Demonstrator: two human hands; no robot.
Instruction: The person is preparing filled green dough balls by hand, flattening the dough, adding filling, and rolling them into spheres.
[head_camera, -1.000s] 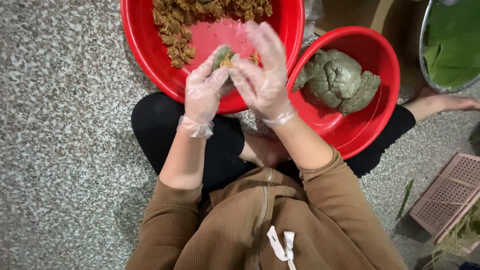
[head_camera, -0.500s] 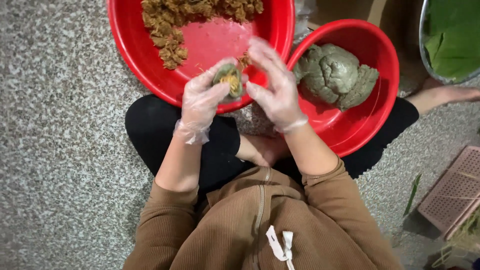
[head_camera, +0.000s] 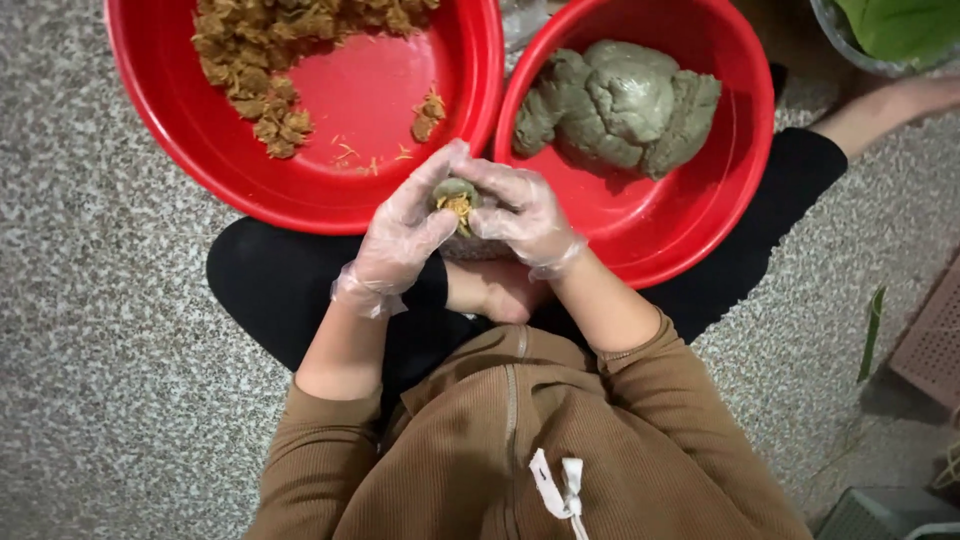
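From the head camera, two red basins sit touching on the speckled floor (head_camera: 90, 330): the left basin (head_camera: 180, 150) holds brown filling (head_camera: 260, 60), the right basin (head_camera: 740, 180) a grey-green dough lump (head_camera: 625, 100). A green leaf (head_camera: 900, 25) lies at the top right corner. Open floor lies left. Both gloved hands meet over the basin rims; the left hand (head_camera: 405, 225) and right hand (head_camera: 520, 210) curl their fingers around a small dough ball (head_camera: 455, 195) with filling showing.

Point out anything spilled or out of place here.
Nothing spilled. Both hands cup a small dough ball with filling showing; a few filling crumbs lie loose inside the left bowl, none on the floor.
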